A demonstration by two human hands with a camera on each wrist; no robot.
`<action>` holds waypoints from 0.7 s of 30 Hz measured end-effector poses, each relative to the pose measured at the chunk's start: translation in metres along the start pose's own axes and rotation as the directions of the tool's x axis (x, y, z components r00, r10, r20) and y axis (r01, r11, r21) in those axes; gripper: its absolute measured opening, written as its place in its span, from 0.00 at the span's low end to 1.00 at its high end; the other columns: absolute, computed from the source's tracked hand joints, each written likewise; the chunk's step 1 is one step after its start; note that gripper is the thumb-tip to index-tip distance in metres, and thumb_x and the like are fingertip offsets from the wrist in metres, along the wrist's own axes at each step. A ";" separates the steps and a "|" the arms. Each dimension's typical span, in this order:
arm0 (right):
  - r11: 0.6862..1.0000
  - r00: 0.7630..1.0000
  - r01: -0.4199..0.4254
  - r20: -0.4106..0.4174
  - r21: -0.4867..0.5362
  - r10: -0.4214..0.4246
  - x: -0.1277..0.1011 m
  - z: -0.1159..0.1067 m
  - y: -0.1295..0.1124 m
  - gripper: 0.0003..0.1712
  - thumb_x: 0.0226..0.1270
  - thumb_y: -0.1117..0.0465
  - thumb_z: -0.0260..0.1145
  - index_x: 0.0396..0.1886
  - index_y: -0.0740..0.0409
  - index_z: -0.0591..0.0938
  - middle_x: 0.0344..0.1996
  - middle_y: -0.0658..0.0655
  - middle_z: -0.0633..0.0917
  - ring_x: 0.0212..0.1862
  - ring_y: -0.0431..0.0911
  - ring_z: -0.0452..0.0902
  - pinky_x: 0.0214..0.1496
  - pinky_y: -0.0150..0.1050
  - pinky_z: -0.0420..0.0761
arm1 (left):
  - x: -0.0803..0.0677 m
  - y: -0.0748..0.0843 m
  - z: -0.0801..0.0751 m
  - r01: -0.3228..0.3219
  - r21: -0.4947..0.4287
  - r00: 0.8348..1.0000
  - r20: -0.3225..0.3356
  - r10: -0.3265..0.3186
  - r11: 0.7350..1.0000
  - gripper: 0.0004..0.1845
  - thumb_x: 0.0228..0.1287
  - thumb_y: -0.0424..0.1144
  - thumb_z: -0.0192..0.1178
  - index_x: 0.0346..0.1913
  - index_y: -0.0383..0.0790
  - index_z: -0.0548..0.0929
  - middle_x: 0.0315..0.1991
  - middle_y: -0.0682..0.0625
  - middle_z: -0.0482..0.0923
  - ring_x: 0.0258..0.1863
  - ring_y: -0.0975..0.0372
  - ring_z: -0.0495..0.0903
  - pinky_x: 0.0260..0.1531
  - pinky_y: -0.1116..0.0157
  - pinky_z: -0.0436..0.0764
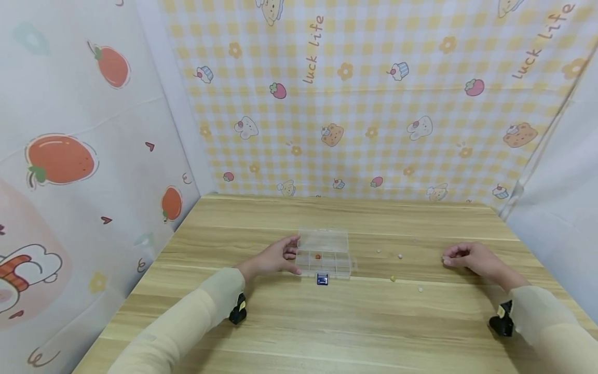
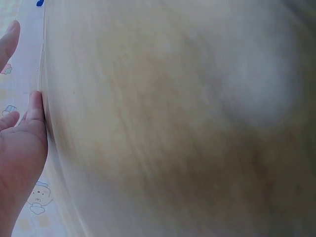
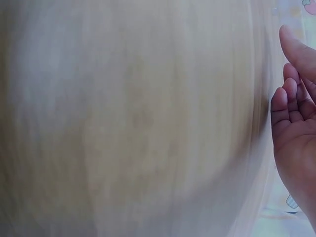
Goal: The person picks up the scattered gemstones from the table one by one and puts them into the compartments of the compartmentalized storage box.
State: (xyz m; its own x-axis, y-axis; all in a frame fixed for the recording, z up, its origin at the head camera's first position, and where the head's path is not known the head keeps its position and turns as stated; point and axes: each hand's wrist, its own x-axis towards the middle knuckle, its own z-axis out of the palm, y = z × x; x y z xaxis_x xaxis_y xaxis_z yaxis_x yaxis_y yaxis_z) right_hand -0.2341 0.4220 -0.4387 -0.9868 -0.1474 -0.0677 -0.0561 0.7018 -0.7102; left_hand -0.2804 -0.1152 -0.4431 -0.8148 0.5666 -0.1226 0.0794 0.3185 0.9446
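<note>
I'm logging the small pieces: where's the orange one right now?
In the head view, the orange piece lies inside the clear box, right of the left hand and beyond the blue item.

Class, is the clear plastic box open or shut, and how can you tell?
The box is open: in the head view, its lid lies back on the far side, leaving the compartments uncovered.

The left hand [image 1: 275, 258] is spread; the right hand [image 1: 477, 258] pinches.
</note>
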 end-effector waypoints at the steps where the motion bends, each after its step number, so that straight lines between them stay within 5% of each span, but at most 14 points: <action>1: 1.000 1.000 -0.003 -0.003 -0.005 0.003 0.001 0.000 0.000 0.20 0.61 0.53 0.72 0.45 0.65 0.84 0.38 0.55 0.82 0.36 0.42 0.73 0.36 0.33 0.75 | 0.000 0.000 0.000 0.002 0.000 1.000 0.000 -0.002 1.000 0.54 0.49 0.28 0.74 0.76 0.33 0.50 0.71 0.39 0.59 0.64 0.49 0.66 0.64 0.59 0.69; 21: 0.999 0.999 0.033 0.036 0.009 -0.034 0.012 0.021 -0.045 0.21 0.63 0.49 0.69 0.46 0.61 0.83 0.38 0.56 0.81 0.40 0.49 0.74 0.40 0.39 0.76 | 0.001 -0.002 -0.001 0.011 -0.013 1.000 0.006 -0.011 1.000 0.55 0.48 0.28 0.75 0.76 0.35 0.51 0.70 0.40 0.60 0.64 0.50 0.66 0.64 0.58 0.69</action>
State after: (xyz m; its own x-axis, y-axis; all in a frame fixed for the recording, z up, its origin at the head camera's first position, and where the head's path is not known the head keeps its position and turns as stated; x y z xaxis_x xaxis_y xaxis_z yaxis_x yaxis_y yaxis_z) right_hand -0.2405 0.3742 -0.4226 -0.9783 -0.1956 -0.0685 -0.0878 0.6905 -0.7180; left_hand -0.2821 -0.1162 -0.4445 -0.8124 0.5673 -0.1346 0.0627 0.3145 0.9472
